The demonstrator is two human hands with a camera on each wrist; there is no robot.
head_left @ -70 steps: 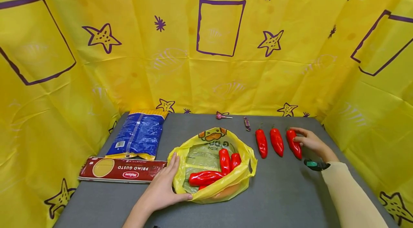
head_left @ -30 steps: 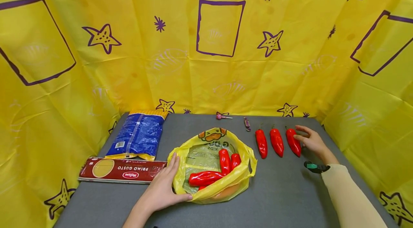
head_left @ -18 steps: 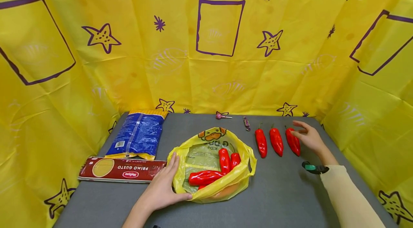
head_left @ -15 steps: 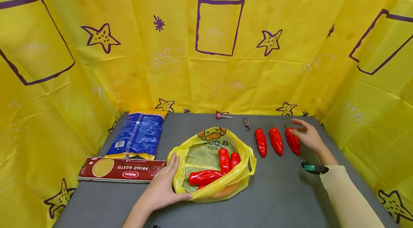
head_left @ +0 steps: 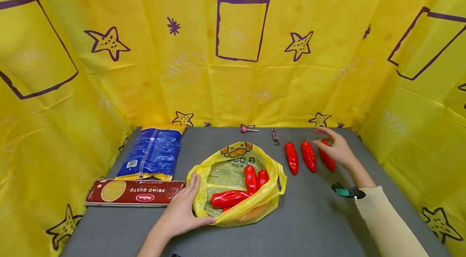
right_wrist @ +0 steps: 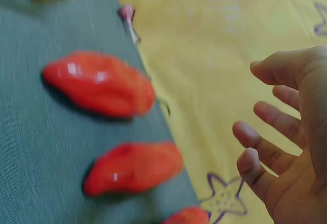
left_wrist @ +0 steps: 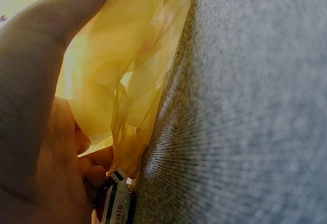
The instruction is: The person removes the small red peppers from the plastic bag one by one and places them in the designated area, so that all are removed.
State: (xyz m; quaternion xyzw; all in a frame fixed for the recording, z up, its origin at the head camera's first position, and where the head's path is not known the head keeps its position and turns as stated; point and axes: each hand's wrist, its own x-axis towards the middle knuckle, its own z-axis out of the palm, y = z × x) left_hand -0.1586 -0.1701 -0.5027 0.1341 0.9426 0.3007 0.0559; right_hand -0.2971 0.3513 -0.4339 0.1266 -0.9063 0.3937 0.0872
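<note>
Right hand [head_left: 335, 148] hangs over the rightmost of three glossy red elongated peppers, its fingers spread and slightly bent, thumb apart, with nothing between them. That rightmost pepper [head_left: 328, 161] lies on the grey cloth-like tabletop [head_left: 306, 216], partly hidden by the hand in the head view; the right wrist view shows a gap between fingers and peppers. Just to its left lie the middle pepper [head_left: 308, 156] and the leftmost pepper [head_left: 291, 159], side by side, apart.

Left hand [head_left: 182, 208] rests against the near left side of an open, translucent yellow plastic bag [head_left: 272, 198] with a printed duck, thumb and fingers spread wide along it; whether any finger pinches the film, I cannot tell. Inside, one red pepper [head_left: 230, 199] lies crosswise, with two more beyond its right end.

Beside the left hand lies a flat dark-red spaghetti packet [head_left: 160, 193], lettering upside down, with a blue-and-yellow plastic packet [head_left: 153, 152] behind it. A pink lollipop [head_left: 245, 130] and a purple wrapped sweet [head_left: 275, 137] lie near the back edge
</note>
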